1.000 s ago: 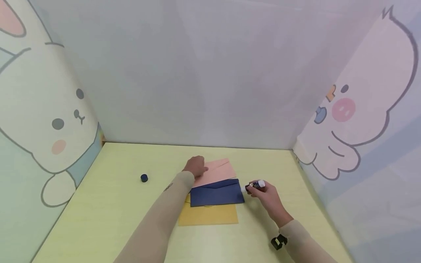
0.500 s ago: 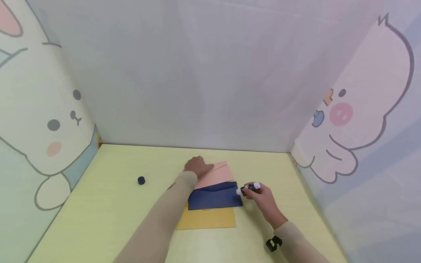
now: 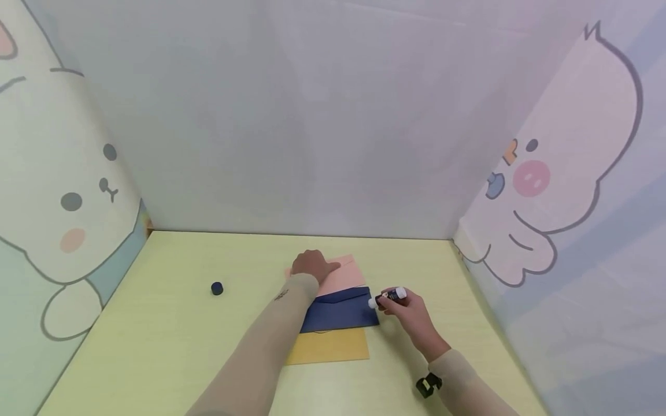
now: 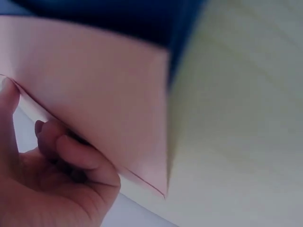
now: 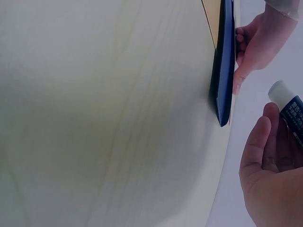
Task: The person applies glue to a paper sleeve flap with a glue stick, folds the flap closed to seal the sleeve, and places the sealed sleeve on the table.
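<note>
A tabletop booth; whether it stands in a home or a workplace cannot be determined. A pale yellow table (image 3: pixel 171 323) is bounded by a plain greyish rear wall (image 3: pixel 312 115), a left wall (image 3: pixel 23 306) printed with a rabbit-like cartoon (image 3: pixel 52 156), and a right wall (image 3: pixel 614 260) bearing a pale cartoon creature (image 3: pixel 577 133).

Pink, navy and mustard on yellow

The back envelope (image 3: pixel 344 278) is pink, the middle envelope (image 3: pixel 340 312) navy, the front envelope (image 3: pixel 333 346) mustard. The glue stick (image 3: pixel 392 296) is white at both ends, with pale lettering on its dark label. The cap (image 3: pixel 217 288) is dark navy. The desk (image 3: pixel 171 329) is pale yellow-green, streaked with faint grain. Both sleeves (image 3: pixel 255 352) are beige; the left bears a mark (image 3: pixel 281 295), seemingly black, too small to make out. Grey outlines trace a white rabbit (image 3: pixel 52 150) with a peach cheek and a white figure (image 3: pixel 577 150) with a pink spot.
</note>
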The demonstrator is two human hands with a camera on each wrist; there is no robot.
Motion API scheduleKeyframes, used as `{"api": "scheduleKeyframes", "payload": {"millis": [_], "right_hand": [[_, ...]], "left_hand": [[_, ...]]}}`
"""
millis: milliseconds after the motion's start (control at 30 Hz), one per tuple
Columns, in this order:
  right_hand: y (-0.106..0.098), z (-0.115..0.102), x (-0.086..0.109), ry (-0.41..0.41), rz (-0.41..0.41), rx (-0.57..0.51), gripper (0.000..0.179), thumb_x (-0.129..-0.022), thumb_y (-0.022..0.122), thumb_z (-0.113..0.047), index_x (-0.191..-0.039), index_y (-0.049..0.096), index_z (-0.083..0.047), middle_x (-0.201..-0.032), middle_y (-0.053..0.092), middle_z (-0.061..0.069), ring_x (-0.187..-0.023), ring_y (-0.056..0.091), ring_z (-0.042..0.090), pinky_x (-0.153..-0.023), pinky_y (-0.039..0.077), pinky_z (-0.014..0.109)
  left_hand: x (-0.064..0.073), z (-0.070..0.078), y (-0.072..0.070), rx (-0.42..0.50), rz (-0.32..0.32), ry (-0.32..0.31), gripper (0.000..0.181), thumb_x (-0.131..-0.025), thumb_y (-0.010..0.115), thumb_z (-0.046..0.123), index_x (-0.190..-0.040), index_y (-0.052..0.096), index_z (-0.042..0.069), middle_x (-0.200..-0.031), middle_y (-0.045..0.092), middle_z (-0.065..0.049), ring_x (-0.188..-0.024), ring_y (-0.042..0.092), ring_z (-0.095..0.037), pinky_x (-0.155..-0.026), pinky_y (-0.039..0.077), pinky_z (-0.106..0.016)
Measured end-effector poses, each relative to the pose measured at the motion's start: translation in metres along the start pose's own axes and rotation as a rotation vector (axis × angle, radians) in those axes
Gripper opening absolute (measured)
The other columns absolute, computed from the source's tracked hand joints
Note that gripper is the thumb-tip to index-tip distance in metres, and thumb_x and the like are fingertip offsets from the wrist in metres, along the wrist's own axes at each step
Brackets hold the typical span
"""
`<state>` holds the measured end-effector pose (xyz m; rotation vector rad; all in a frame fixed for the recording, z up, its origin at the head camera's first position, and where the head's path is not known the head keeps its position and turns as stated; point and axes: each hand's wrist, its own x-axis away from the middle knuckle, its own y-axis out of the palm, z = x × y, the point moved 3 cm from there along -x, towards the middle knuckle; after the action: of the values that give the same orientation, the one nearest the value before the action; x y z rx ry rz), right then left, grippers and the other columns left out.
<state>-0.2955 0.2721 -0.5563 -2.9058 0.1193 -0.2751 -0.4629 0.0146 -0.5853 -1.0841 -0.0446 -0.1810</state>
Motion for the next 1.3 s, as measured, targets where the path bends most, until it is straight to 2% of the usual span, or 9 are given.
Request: {"api": "scheduleKeyframes", "payload": {"millis": [167, 333, 500, 633, 767, 933, 1067, 1167, 1300], "right_hand": [[0.004, -0.003, -0.001, -0.002, -0.006, 0.009, 0.036, -0.111, 0.085, -0.021, -0.135, 0.075, 0.003, -0.118, 0.086, 0.009, -0.102, 0.082, 0.012, -0.097, 0.069, 0.03], [0.002, -0.004, 0.0, 0.017, 0.01, 0.03, 0.037, -0.111, 0.085, -0.022, -0.137, 0.075, 0.002, -0.122, 0.087, 0.012, -0.102, 0.083, 0.012, -0.096, 0.069, 0.029], [0.006, 0.0, -0.008, 0.028, -0.011, 0.038, 0.04, -0.11, 0.086, -0.023, -0.138, 0.075, 0.003, -0.123, 0.087, 0.011, -0.103, 0.084, 0.012, -0.094, 0.069, 0.029], [-0.002, 0.007, -0.008, 0.051, 0.011, 0.07, 0.042, -0.11, 0.087, -0.024, -0.14, 0.074, 0.003, -0.122, 0.088, 0.007, -0.101, 0.083, 0.01, -0.092, 0.069, 0.028], [-0.014, 0.012, -0.007, 0.083, 0.034, 0.098, 0.044, -0.11, 0.087, -0.024, -0.142, 0.073, 0.004, -0.117, 0.088, 0.002, -0.099, 0.082, 0.007, -0.091, 0.068, 0.025], [-0.019, 0.018, -0.009, 0.111, 0.034, 0.11, 0.046, -0.111, 0.086, -0.024, -0.145, 0.072, 0.004, -0.116, 0.089, -0.001, -0.098, 0.082, 0.005, -0.09, 0.067, 0.024], [-0.021, 0.02, -0.013, 0.121, 0.03, 0.119, 0.049, -0.112, 0.085, -0.026, -0.147, 0.071, 0.004, -0.117, 0.089, -0.002, -0.098, 0.082, 0.005, -0.09, 0.067, 0.024], [-0.022, 0.021, -0.013, 0.128, 0.027, 0.124, 0.049, -0.112, 0.085, -0.027, -0.148, 0.07, 0.004, -0.117, 0.089, -0.001, -0.098, 0.083, 0.005, -0.091, 0.067, 0.024], [-0.02, 0.02, -0.014, 0.129, 0.02, 0.122, 0.049, -0.112, 0.085, -0.027, -0.147, 0.071, 0.004, -0.118, 0.089, 0.0, -0.098, 0.082, 0.005, -0.091, 0.068, 0.025]], "left_hand": [[0.004, -0.008, -0.006, 0.035, 0.032, -0.009, 0.078, -0.103, 0.087, 0.062, -0.057, 0.042, 0.019, -0.056, 0.03, 0.007, -0.052, 0.043, -0.015, -0.052, 0.034, -0.033], [0.007, -0.005, -0.006, 0.1, 0.03, 0.007, 0.075, -0.102, 0.092, 0.052, -0.061, 0.039, 0.018, -0.059, 0.027, 0.008, -0.054, 0.037, -0.014, -0.054, 0.034, -0.033], [0.001, -0.01, 0.001, 0.126, 0.046, -0.013, 0.072, -0.101, 0.096, 0.043, -0.063, 0.04, 0.017, -0.061, 0.029, 0.006, -0.055, 0.035, -0.013, -0.055, 0.033, -0.032], [-0.005, -0.005, 0.015, 0.148, 0.05, -0.012, 0.058, -0.099, 0.098, 0.038, -0.067, 0.056, 0.013, -0.061, 0.043, 0.005, -0.058, 0.042, -0.014, -0.057, 0.04, -0.033], [-0.008, 0.008, 0.022, 0.136, 0.035, -0.002, 0.04, -0.098, 0.099, 0.034, -0.082, 0.075, 0.007, -0.067, 0.061, 0.0, -0.063, 0.05, -0.015, -0.064, 0.047, -0.034], [-0.007, 0.015, 0.022, 0.098, 0.018, 0.001, 0.032, -0.1, 0.098, 0.028, -0.091, 0.081, 0.003, -0.076, 0.072, -0.006, -0.066, 0.055, -0.016, -0.069, 0.053, -0.037], [-0.005, 0.018, 0.022, 0.073, 0.025, 0.001, 0.03, -0.101, 0.097, 0.028, -0.102, 0.086, 0.001, -0.086, 0.082, -0.008, -0.07, 0.066, -0.016, -0.074, 0.063, -0.038], [-0.002, 0.021, 0.022, 0.065, 0.041, 0.005, 0.03, -0.101, 0.097, 0.028, -0.106, 0.088, 0.0, -0.089, 0.085, -0.01, -0.073, 0.071, -0.017, -0.077, 0.066, -0.038], [0.002, 0.018, 0.018, 0.077, 0.05, 0.002, 0.029, -0.101, 0.097, 0.027, -0.103, 0.086, 0.0, -0.086, 0.082, -0.008, -0.072, 0.066, -0.016, -0.076, 0.063, -0.037]]}}
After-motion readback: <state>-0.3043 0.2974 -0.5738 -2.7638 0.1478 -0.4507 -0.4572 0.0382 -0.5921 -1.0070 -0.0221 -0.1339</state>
